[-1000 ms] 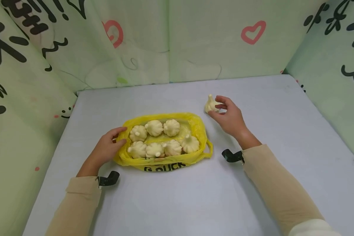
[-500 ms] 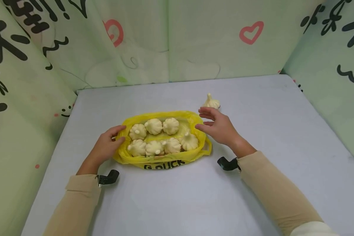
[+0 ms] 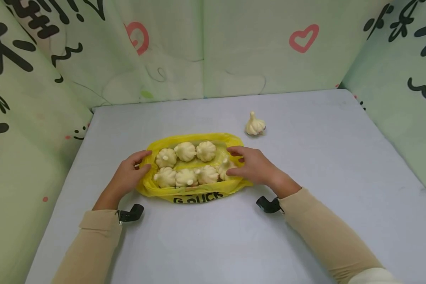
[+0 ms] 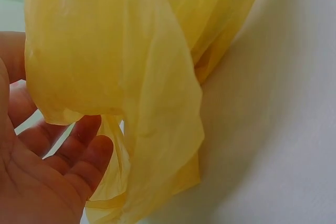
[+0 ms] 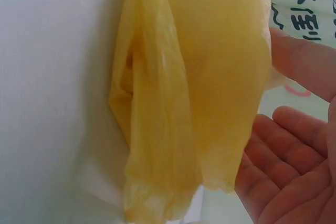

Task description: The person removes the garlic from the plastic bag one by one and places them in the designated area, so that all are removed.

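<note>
A yellow plastic bag (image 3: pixel 234 139) lies spread wide on the table, several white garlic bulbs (image 3: pixel 185 152) in two rows inside it. At its left end my left hand (image 3: pixel 125 179) touches the rim; in the left wrist view the fingers (image 4: pixel 97 153) are loosely bent beside the plastic. My right hand (image 3: pixel 257 165) is at the right end, thumb and fingers spread over the rim beside the rightmost bulb (image 3: pixel 224 167), which it partly covers. The right wrist view shows these fingers (image 5: pixel 286 145) apart, partly hidden by the bag wall.
One more garlic bulb (image 3: pixel 255 124) stands on the white table (image 3: pixel 206 244), behind the right hand. Pale green printed curtains (image 3: pixel 234 47) border the table's back and sides. Black wrist cameras (image 3: pixel 131 213) hang from both sleeves.
My right hand has let go of or left the lone garlic bulb and moved left and nearer to the bag's right rim. The bulb stands where it was; the left hand stays put.
</note>
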Available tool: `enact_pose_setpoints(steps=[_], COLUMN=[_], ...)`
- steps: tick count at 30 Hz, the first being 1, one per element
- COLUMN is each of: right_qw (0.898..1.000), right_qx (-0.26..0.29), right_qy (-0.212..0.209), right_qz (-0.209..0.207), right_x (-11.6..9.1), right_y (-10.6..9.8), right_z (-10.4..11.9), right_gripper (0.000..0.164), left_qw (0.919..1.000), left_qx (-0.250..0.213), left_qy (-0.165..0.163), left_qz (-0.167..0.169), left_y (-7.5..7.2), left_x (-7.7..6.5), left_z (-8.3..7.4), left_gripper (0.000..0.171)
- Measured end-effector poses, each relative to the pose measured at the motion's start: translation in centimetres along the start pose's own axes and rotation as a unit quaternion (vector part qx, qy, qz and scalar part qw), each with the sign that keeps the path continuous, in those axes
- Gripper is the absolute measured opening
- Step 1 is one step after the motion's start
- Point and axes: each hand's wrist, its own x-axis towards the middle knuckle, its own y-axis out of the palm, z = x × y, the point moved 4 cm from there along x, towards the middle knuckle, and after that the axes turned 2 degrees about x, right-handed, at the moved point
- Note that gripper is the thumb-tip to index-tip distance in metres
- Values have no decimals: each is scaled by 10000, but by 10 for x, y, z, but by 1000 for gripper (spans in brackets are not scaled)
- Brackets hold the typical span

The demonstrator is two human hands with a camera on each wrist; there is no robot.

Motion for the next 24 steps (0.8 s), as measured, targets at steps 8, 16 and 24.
enact_pose_setpoints(steps=[8,16,24], right_qw=[9998,9996,9989], right_qx=[-150,-214,-335], right_qy=[-70,97,-168], right_qz=[67,184,290], right_x=[3,4,5], right_y=[8,12,13], right_z=[0,-2,-3], right_gripper=[71,73,61], left_qw=[10000,10000,10000], left_qx=[50,46,24], left_qy=[-14,-34,-22], left_qz=[-13,-5,-5], left_y=[1,1,1], left_x=[1,0,0], left_z=[0,-1,1], left_gripper=[51,52,52])
